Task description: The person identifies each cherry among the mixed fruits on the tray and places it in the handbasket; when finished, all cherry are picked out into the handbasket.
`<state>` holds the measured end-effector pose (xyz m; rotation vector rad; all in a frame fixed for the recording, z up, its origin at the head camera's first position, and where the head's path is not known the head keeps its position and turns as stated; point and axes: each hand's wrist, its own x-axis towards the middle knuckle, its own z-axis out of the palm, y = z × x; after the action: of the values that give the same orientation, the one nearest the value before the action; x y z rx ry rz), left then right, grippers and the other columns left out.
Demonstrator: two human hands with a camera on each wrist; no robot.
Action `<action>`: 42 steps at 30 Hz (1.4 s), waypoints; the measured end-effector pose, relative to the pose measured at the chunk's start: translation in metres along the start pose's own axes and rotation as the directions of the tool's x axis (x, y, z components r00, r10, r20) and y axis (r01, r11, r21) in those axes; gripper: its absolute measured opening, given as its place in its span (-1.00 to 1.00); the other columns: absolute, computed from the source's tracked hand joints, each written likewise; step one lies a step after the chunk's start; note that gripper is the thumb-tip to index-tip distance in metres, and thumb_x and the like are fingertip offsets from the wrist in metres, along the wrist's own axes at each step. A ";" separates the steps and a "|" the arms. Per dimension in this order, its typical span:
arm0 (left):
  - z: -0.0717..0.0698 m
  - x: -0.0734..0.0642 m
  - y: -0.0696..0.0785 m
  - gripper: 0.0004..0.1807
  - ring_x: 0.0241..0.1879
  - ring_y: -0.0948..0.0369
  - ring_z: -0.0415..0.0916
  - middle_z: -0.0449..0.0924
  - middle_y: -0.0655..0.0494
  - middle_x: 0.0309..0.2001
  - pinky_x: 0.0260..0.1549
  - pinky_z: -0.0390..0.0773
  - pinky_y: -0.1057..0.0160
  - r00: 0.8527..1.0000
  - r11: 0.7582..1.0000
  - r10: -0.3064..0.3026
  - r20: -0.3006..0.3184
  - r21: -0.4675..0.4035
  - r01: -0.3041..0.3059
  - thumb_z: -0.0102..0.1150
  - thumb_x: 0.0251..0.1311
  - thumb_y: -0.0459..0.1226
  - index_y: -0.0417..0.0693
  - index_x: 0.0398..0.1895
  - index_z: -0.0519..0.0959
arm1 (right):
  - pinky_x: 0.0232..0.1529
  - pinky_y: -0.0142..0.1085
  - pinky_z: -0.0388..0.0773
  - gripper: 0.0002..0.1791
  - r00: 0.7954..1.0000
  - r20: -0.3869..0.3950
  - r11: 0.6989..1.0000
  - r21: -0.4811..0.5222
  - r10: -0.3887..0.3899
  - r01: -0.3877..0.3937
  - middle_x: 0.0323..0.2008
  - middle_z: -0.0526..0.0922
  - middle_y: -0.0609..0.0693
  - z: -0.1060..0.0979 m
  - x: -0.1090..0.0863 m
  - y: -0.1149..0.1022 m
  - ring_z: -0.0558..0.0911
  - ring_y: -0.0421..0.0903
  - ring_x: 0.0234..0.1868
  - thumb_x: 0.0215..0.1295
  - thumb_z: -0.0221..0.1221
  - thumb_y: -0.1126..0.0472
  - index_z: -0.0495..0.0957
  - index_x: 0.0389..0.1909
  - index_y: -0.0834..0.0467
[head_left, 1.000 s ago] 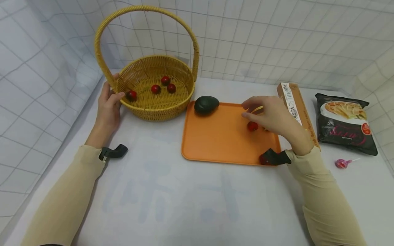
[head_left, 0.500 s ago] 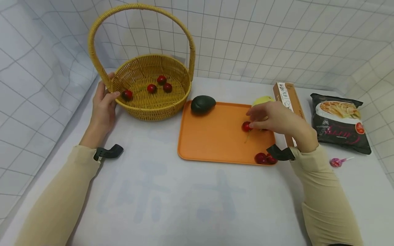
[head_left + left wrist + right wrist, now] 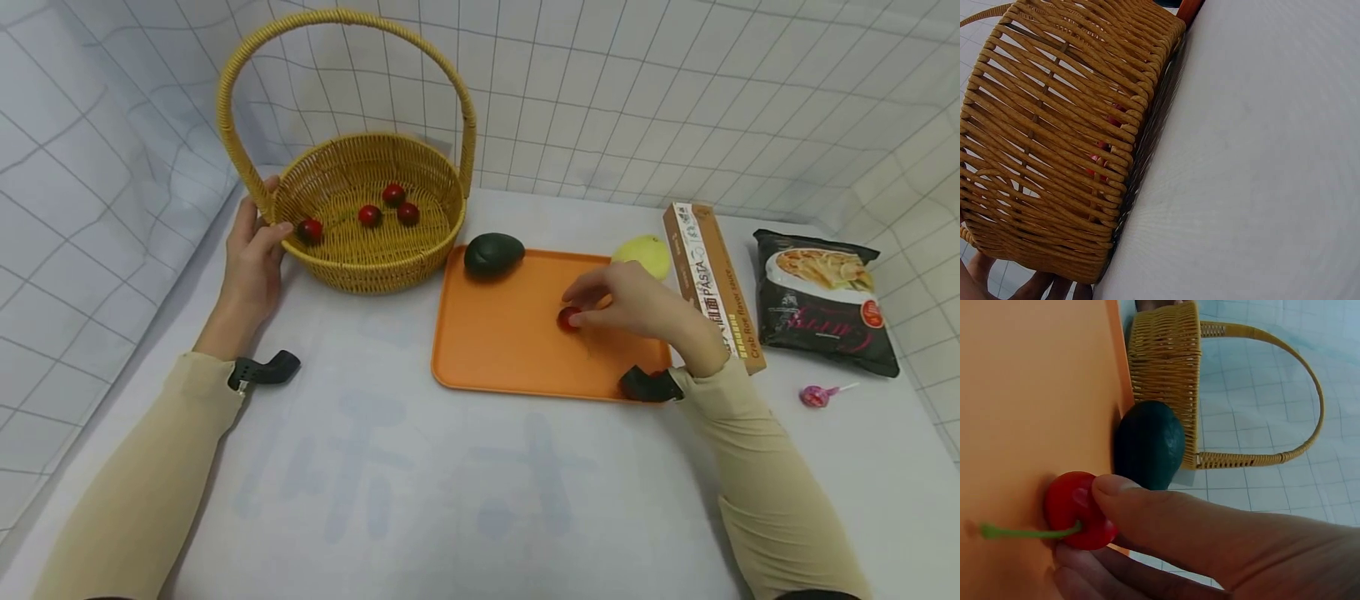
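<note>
In the head view my left hand (image 3: 253, 267) grips the left side of the yellow wicker basket (image 3: 382, 275), thumb at the rim. The left wrist view shows the basket's woven wall (image 3: 1054, 144) close up and fingertips at its lower end. Several red cherries (image 3: 370, 217) lie inside. Over the orange tray (image 3: 502, 350), my right hand (image 3: 637, 304) pinches a cherry (image 3: 568, 318) between thumb and fingers. From the right wrist, this red cherry (image 3: 1079, 509) has a green stem and sits close to the tray surface. A dark green avocado (image 3: 493, 255) rests at the tray's back left corner.
A yellow-green round fruit (image 3: 643, 254) is behind my right hand. Right of the tray lie a pasta box (image 3: 716, 283), a black food bag (image 3: 825, 304) and a pink lollipop (image 3: 817, 396). More red fruit at the tray's front right corner is mostly hidden by the wrist strap (image 3: 651, 385).
My right hand has come down to the cherry, taken hold of it and moved it left over the tray. The left hand stays on the basket.
</note>
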<state>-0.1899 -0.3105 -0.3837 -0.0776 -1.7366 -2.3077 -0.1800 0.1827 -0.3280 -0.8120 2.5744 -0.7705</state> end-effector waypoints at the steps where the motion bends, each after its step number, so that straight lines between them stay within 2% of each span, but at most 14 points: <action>1: 0.000 0.000 0.000 -0.34 0.55 0.09 0.15 0.26 0.02 0.55 0.42 0.18 0.33 1.000 1.000 -0.002 0.001 0.002 0.002 0.07 0.39 -0.39 0.11 0.55 0.36 | 0.13 -0.01 0.65 -0.66 1.000 -0.005 1.000 0.016 -0.003 0.003 -0.06 0.81 0.04 0.002 0.002 0.000 0.74 -0.01 -0.02 0.33 0.44 0.22 0.73 0.07 0.23; 8: -0.001 0.000 0.000 -0.35 0.54 0.09 0.15 0.26 0.03 0.55 0.43 0.16 0.31 1.000 1.000 -0.008 -0.003 0.007 0.008 0.08 0.39 -0.38 0.12 0.55 0.37 | 0.13 -0.08 0.67 -0.69 0.999 -0.025 0.989 0.137 -0.045 0.048 -0.03 0.81 -0.01 0.019 0.011 -0.007 0.73 -0.06 -0.03 0.29 0.47 0.23 0.77 0.05 0.14; 13: 0.000 -0.001 0.001 -0.35 0.54 0.08 0.15 0.28 0.05 0.55 0.42 0.17 0.30 1.000 1.000 -0.005 -0.002 0.011 0.005 0.10 0.40 -0.37 0.12 0.55 0.38 | 0.10 -0.12 0.68 -0.68 0.998 -0.023 0.983 0.177 -0.055 0.058 -0.03 0.81 -0.06 0.027 0.013 -0.010 0.72 -0.11 -0.05 0.27 0.49 0.22 0.78 0.04 0.09; 24: 0.001 -0.001 0.001 -0.35 0.55 0.08 0.15 0.26 0.05 0.56 0.43 0.17 0.28 1.000 1.000 -0.004 -0.013 0.026 0.005 0.10 0.40 -0.38 0.15 0.55 0.38 | 0.09 -0.18 0.68 -0.66 0.998 -0.003 0.958 0.280 -0.062 0.060 -0.02 0.78 -0.01 0.034 0.014 -0.012 0.73 -0.08 -0.06 0.25 0.50 0.21 0.76 0.05 0.11; 33: 0.001 -0.001 0.001 -0.37 0.50 0.08 0.20 0.29 0.04 0.54 0.39 0.18 0.27 1.000 1.000 0.007 -0.018 0.030 -0.006 0.10 0.40 -0.37 0.13 0.53 0.39 | 0.06 -0.21 0.69 -0.67 0.998 -0.019 0.963 0.261 -0.062 0.065 -0.05 0.78 -0.08 0.036 0.015 -0.013 0.75 -0.12 -0.10 0.26 0.50 0.14 0.75 0.03 0.06; 38: 0.001 0.000 0.000 -0.37 0.50 0.09 0.21 0.30 0.04 0.53 0.37 0.20 0.29 1.000 1.000 0.008 -0.015 0.019 -0.008 0.10 0.40 -0.38 0.12 0.53 0.39 | 0.04 -0.19 0.68 -0.71 0.992 -0.087 0.979 0.180 -0.086 0.100 -0.12 0.77 -0.15 0.032 0.020 -0.016 0.73 -0.17 -0.16 0.24 0.52 0.12 0.76 -0.03 0.00; 42: 0.001 0.000 -0.001 -0.37 0.49 0.09 0.21 0.30 0.04 0.53 0.36 0.21 0.28 1.000 1.000 0.009 -0.018 0.016 -0.009 0.10 0.39 -0.38 0.12 0.52 0.40 | 0.02 -0.19 0.70 -0.72 0.984 -0.150 0.976 0.181 -0.095 0.122 -0.14 0.78 -0.13 0.025 0.027 -0.021 0.75 -0.17 -0.14 0.24 0.51 0.16 0.76 -0.04 -0.01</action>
<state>-0.1902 -0.3096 -0.3840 -0.0610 -1.7421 -2.2809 -0.1810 0.1416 -0.3392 -0.8725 2.5426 -1.1253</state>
